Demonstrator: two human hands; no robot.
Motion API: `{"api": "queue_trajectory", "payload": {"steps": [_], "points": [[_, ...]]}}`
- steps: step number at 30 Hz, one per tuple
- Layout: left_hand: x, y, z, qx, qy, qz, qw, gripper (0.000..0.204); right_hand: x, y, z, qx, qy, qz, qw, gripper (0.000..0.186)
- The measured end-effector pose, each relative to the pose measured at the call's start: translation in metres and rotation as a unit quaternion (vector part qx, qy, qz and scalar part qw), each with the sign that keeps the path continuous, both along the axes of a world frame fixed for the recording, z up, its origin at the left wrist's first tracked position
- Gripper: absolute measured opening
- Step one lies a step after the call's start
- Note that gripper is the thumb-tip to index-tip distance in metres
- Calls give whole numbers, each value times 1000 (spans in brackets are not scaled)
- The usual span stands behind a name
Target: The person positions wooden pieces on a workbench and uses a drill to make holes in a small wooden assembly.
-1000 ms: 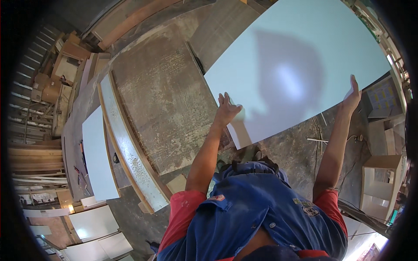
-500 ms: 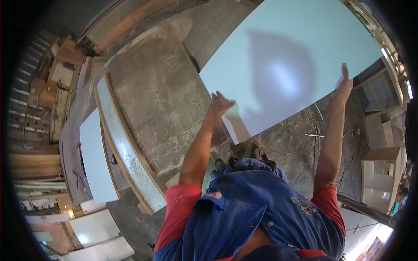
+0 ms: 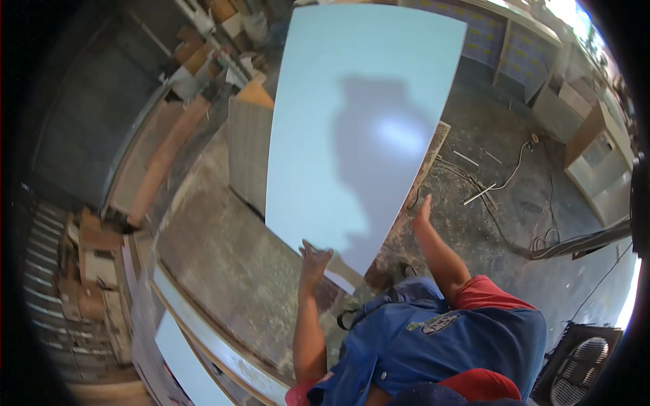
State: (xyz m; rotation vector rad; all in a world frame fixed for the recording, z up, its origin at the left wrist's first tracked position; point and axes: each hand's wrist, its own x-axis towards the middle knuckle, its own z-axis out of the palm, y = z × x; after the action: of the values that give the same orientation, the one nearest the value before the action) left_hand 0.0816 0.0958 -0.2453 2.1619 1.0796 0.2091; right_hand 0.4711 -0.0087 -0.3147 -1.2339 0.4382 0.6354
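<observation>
A large white panel [image 3: 318, 155] stretches away from me, its narrow end close to my body and a shadow with a bright glare spot across its face. At its near left corner my left hand [image 3: 313, 265] grips the edge, the thumb over the top face and the other fingers partly hidden. My right hand [image 3: 422, 213] is just off the panel's right edge, fingers stretched out and nothing in them. What bears the panel's far end is hidden beneath it.
A brown board [image 3: 217, 264] covers the floor on the left, beside a long wood-edged panel [image 3: 210, 331]. Cables [image 3: 497, 230] and thin white strips [image 3: 479, 194] lie on the right floor. Cabinet carcasses [image 3: 599, 162] stand farther right; a black fan [image 3: 581, 369] is at lower right.
The panel has swung round to the left and now points away from me. My right hand has come off its edge and moved lower; my left hand keeps its hold.
</observation>
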Motion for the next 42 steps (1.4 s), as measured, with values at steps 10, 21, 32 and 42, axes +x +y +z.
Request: {"api": "queue_trajectory", "payload": {"steps": [10, 21, 32, 42], "points": [[-14, -25, 53, -171, -45, 147, 973, 114, -83, 21, 8, 259, 132, 60, 955, 89], [3, -17, 69, -150, 40, 36, 987, 119, -117, -10, -25, 2, -27, -10, 1000, 73], [-17, -19, 32, -123, 10, -82, 989, 133, 73, 39, -24, 162, -49, 41, 985, 44], [-22, -7, 57, -126, 23, -62, 990, 133, 70, 50, -20, 175, -43, 130, 975, 69]]}}
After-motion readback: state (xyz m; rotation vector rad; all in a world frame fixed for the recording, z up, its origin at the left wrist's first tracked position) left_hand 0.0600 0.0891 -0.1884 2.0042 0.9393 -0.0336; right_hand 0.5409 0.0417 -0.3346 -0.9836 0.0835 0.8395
